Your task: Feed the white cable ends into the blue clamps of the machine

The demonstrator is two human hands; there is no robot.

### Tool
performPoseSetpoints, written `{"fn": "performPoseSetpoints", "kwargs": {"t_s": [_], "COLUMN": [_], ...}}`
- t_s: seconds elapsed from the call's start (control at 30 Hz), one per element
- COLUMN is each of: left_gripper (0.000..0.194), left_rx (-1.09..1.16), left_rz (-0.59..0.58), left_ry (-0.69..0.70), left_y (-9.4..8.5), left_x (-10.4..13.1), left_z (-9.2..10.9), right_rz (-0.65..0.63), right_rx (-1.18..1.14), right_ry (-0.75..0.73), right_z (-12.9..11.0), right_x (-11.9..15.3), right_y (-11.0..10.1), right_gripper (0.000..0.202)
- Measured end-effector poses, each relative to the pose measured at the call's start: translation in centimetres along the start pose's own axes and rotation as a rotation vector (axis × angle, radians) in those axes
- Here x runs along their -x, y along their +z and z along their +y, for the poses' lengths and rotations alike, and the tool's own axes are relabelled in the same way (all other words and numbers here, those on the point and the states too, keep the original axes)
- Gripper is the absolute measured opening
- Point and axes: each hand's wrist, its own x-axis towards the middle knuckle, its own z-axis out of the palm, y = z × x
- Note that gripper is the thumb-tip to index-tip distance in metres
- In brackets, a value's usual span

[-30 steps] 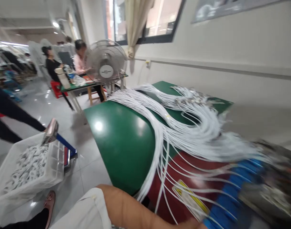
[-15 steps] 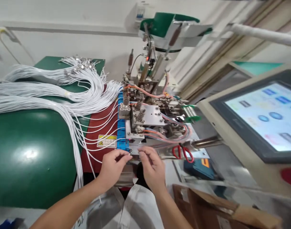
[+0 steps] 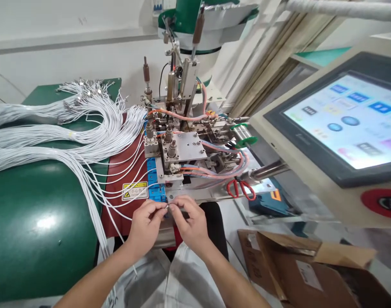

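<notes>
My left hand (image 3: 146,224) is closed in a pinch on a white cable (image 3: 122,214) that runs into it from the bundle on the left. My right hand (image 3: 191,222) is pinched too, its thumb and fingertip meeting the left fingertips at the cable's small end, which is mostly covered. Both hands are in front of the near end of a row of blue clamps (image 3: 156,193). Several white cables lead into these clamps along the left side of a metal machine (image 3: 190,147).
White cable bundles (image 3: 31,137) lie across a green table (image 3: 31,214). Red-handled scissors (image 3: 241,188) rest at the machine's front right, near a wire spool (image 3: 243,134). A touchscreen (image 3: 345,119) stands at right, with a cardboard box (image 3: 298,269) below.
My hands have come together; the right one moved left until its fingertips met the left ones. The camera view has shifted, so the machine sits further left.
</notes>
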Motion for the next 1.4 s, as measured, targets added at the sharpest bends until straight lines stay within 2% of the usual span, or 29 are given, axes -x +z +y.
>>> {"fn": "performPoseSetpoints", "kwargs": {"t_s": [0.2,0.33,0.4,0.57,0.63,0.73,0.83,0.93,1.03,1.13,1.23,1.4], "left_gripper": [0.017,0.018,0.018,0.015,0.015,0.016,0.017,0.017,0.016,0.018,0.028,0.03], "left_rx": [0.065,0.079,0.037,-0.238,-0.23,-0.092,0.023,0.103,0.164,0.21,0.213,0.173], "left_rz": [0.009,0.013,-0.013,-0.224,-0.2,-0.099,-0.071,-0.067,-0.071,-0.087,-0.109,-0.119], "left_ry": [-0.061,-0.077,-0.064,0.095,0.084,-0.006,-0.063,-0.122,-0.168,-0.172,-0.147,-0.105], "left_y": [0.5,0.5,0.1,-1.2,-1.2,-0.6,-0.2,-0.2,-0.2,-0.1,-0.1,-0.1], "left_x": [0.0,0.2,0.1,-0.3,-0.2,0.1,0.4,0.5,0.4,0.3,0.2,0.2], "left_z": [0.0,-0.1,0.1,0.9,0.9,0.2,-0.5,-0.5,-0.3,-0.3,-0.5,-0.6], "right_rz": [0.027,0.025,-0.033,-0.34,-0.306,-0.142,-0.067,-0.089,-0.101,-0.079,-0.107,-0.127], "right_rx": [-0.126,-0.127,-0.076,0.2,0.247,0.226,0.192,0.149,0.056,-0.059,-0.101,-0.033], "right_ry": [0.099,0.115,0.069,-0.168,-0.183,-0.132,-0.105,-0.089,-0.002,0.107,0.164,0.082], "right_z": [0.0,-0.1,-0.3,-0.7,-0.8,-0.7,-0.3,0.2,0.3,0.2,0.1,0.2], "right_x": [0.1,-0.2,-0.6,-1.7,-1.6,-0.9,0.0,0.5,0.4,0.0,-0.5,-0.7], "right_y": [0.9,0.7,0.1,-1.8,-1.8,-1.0,-0.2,-0.2,-0.5,-0.7,-0.6,-0.6], "right_gripper": [0.011,0.011,0.012,0.011,0.011,0.013,0.014,0.012,0.013,0.01,0.008,0.011]}}
